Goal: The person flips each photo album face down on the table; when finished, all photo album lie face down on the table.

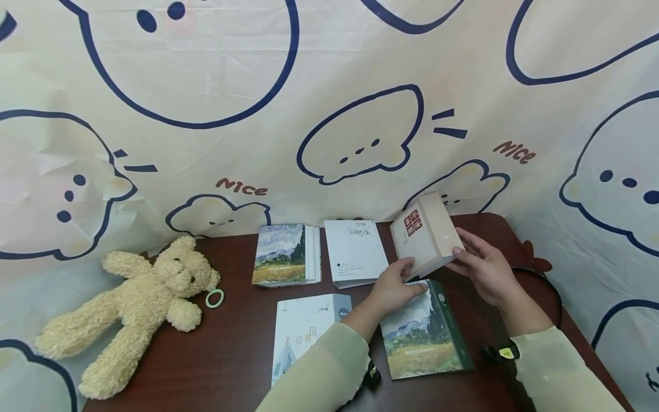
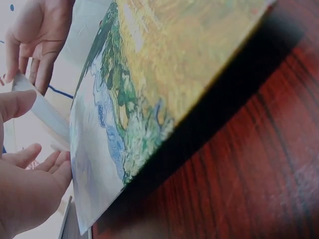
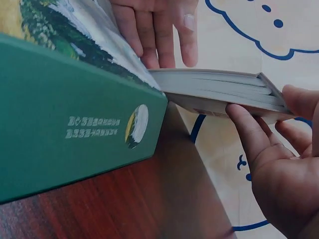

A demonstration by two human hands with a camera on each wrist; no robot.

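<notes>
A thick white photo album (image 1: 418,233) with red square print on its cover is held tilted up at the back right of the table. My right hand (image 1: 486,269) pinches its right lower corner, thumb on one side and fingers on the other; the right wrist view shows page edges beside that hand (image 3: 286,169). The left hand (image 1: 393,289) is at the lower left corner, its fingers fairly straight and touching the edge. Just below lies a green-spined photo album (image 1: 419,337) with a painted landscape cover, partly under the left thumb.
Another landscape album (image 1: 280,254) and a white album (image 1: 355,252) lie along the back. A pale album with a tent drawing (image 1: 304,326) lies nearer, partly behind the left sleeve. A teddy bear (image 1: 141,303) and a green ring (image 1: 214,298) are at left on the brown table (image 1: 226,355).
</notes>
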